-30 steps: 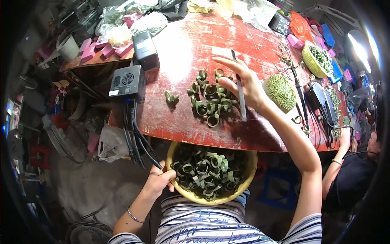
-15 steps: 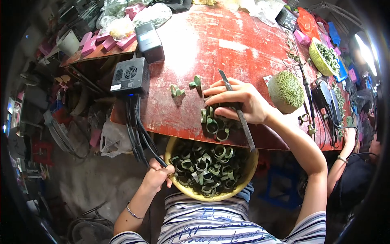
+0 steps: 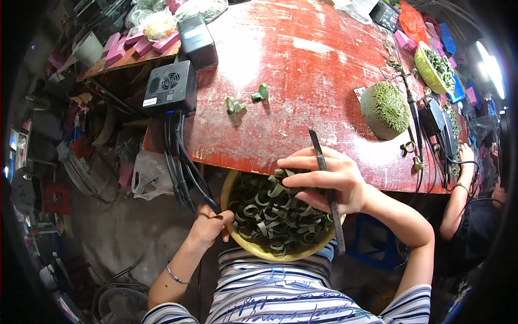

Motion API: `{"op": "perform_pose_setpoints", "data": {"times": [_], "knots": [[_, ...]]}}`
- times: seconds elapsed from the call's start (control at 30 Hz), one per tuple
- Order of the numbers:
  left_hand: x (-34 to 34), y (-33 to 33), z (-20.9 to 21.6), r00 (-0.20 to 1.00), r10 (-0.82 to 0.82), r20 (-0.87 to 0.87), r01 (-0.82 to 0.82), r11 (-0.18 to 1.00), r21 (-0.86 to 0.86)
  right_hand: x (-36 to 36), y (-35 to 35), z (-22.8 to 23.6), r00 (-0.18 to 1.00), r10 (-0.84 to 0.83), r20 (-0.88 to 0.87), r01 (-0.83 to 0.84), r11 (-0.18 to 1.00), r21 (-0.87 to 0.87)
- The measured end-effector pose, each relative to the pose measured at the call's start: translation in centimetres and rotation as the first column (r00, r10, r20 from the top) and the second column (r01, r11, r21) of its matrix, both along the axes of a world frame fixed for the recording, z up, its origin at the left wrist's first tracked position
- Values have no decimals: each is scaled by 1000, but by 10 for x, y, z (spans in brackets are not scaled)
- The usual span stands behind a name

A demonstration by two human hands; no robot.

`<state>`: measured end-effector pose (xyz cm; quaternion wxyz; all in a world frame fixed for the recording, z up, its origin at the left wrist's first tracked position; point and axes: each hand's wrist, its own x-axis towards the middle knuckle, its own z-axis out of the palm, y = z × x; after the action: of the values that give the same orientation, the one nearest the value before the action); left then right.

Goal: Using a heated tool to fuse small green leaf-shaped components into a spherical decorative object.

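A yellow bowl [image 3: 274, 257] sits at my lap under the table's front edge, full of greenish ring-shaped pieces [image 3: 264, 216]. My left hand [image 3: 208, 225] is closed on the bowl's left rim. Above the bowl's far right side, my right hand [image 3: 337, 181] has curled fingers, with a thin flat dark metal bar [image 3: 330, 202] with a slanted tip lying across them. Ring pieces show under its fingertips at the table edge; whether it grips them I cannot tell. Two loose green rings, one upright [image 3: 234, 105] and one farther back [image 3: 261, 92], lie on the red table [image 3: 302, 102].
A black box with a fan grille [image 3: 170, 89] stands at the table's left edge, its cables [image 3: 181, 162] hanging beside my left hand. To the right are a round block with a bumpy green top [image 3: 386, 110], a yellow basket of green pieces [image 3: 431, 70] and another person's arm [image 3: 456, 208].
My right hand has moved toward me from the table to over the bowl, the metal bar still in it. The ring cluster that was under it has left the tabletop. My left hand stays on the rim.
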<state>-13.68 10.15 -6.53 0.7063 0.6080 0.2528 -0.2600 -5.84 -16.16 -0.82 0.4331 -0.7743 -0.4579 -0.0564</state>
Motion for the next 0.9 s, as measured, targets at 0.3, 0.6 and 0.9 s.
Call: {"op": "perform_pose_setpoints", "data": {"times": [0.3, 0.6, 0.9], "knots": [[-2, 4, -5, 997, -43, 57, 43, 999, -12, -29, 12, -8, 998, -65, 16, 63, 992, 107], [0, 5, -7, 995, -77, 65, 75, 997, 24, -53, 19, -22, 992, -46, -121, 56, 995, 88], [-6, 15, -20, 999, -34, 0, 34, 999, 7, 13, 33, 14, 982, -190, 13, 187, 977, 105]]}}
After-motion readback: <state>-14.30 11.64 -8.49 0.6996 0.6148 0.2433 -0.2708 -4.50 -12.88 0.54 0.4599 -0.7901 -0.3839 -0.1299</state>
